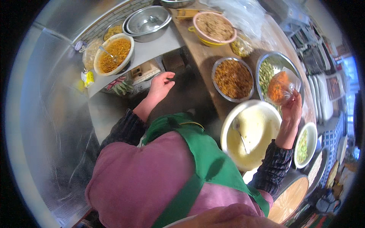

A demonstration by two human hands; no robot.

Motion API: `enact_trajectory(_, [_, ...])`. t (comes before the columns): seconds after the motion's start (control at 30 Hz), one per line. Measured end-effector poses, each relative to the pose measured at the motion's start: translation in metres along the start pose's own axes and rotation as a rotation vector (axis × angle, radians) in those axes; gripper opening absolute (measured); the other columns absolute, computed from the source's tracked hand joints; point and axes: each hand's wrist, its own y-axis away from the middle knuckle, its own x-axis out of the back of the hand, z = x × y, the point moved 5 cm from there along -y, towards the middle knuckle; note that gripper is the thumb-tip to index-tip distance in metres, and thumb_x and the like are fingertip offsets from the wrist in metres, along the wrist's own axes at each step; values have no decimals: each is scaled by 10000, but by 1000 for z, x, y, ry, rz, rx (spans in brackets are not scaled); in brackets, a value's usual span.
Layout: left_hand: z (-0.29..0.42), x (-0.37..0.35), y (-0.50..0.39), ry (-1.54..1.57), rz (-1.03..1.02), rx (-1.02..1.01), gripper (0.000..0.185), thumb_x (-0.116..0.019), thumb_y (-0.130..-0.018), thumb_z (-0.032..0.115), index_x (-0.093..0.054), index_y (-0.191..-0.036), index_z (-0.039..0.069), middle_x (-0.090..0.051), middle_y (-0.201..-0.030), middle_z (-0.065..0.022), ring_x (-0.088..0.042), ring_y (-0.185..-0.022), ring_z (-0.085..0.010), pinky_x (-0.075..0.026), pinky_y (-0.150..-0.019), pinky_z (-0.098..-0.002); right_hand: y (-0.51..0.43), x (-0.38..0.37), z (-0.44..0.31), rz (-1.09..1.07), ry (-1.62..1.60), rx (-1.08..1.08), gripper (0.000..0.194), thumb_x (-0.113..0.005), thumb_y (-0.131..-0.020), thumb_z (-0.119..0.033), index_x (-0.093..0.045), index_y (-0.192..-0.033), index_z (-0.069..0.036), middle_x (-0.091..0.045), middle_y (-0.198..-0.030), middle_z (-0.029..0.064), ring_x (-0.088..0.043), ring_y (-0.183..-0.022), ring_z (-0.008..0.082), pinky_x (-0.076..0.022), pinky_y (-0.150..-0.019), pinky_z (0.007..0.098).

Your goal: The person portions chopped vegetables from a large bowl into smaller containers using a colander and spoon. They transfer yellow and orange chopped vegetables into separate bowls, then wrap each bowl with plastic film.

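My right hand (293,109) grips the gathered neck of a clear plastic bag (295,82) with an orange shredded food (278,87) inside. It is held up over a steel bowl (281,57) of chopped green vegetable (266,72). Just below and left of that hand is a wide cream basin (228,128), nearly bare inside, with a metal spoon (244,142) lying in it. My left hand (162,85) holds nothing; its fingers are curled but apart, in the air over the gap between two work surfaces.
On the wooden table (204,54) stand a bowl of reddish-brown filling (233,78) and a pink bowl of brown crumbly food (215,27). A cream bowl of orange-brown food (114,55) and nested steel bowls (148,21) rest at left. A round wooden board (291,198) lies lower right.
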Motion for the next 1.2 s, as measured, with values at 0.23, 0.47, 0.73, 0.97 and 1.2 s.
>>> enact_trajectory(0.23, [-40, 46, -99, 198, 90, 116, 327, -644, -817, -3, -628, -1142, 24, -664, -1057, -71, -617, -820, -106, -518, -668, -247, -146, -84, 50, -53, 95, 49, 116, -569, -913, -141, -620, -923, -37, -592, -769, 0, -558, -631, 125, -463, -558, 254])
enact_trajectory(0.47, [-51, 131, -264, 410, 212, 173, 302, -613, -801, -59, -648, -1094, 7, -680, -996, -85, -645, -778, -142, -529, -632, -258, -319, -21, 148, 395, 163, 85, 149, -682, -794, -123, -548, -756, -70, -528, -681, 29, -515, -529, 154, -385, -419, 275])
enact_trajectory(0.73, [-71, 183, -518, 352, 294, 261, 452, -694, -802, 57, -546, -1218, -41, -616, -1111, -144, -638, -884, -204, -545, -710, -299, -358, 65, 176, 379, 1152, 29, 318, -727, -813, -267, -516, -660, -85, -437, -549, 0, -411, -418, 124, -291, -340, 287])
enact_trajectory(0.97, [-132, 136, -647, 843, 206, 603, 377, -761, -772, 69, -566, -1065, -66, -637, -1003, -154, -660, -801, -294, -568, -690, -414, -273, -69, 137, 306, 1359, -128, 324, -689, -849, -244, -602, -1069, -23, -580, -788, 17, -498, -582, 99, -343, -433, 241])
enact_trajectory(1.2, [-85, 132, -634, 752, 476, 466, 305, -580, -643, -159, -595, -883, 29, -572, -741, -59, -475, -537, -164, -279, -436, -330, -197, -173, 122, 318, 1119, -246, 438, -611, -896, -181, -543, -1283, 13, -621, -1210, 164, -620, -1015, 212, -485, -792, 284])
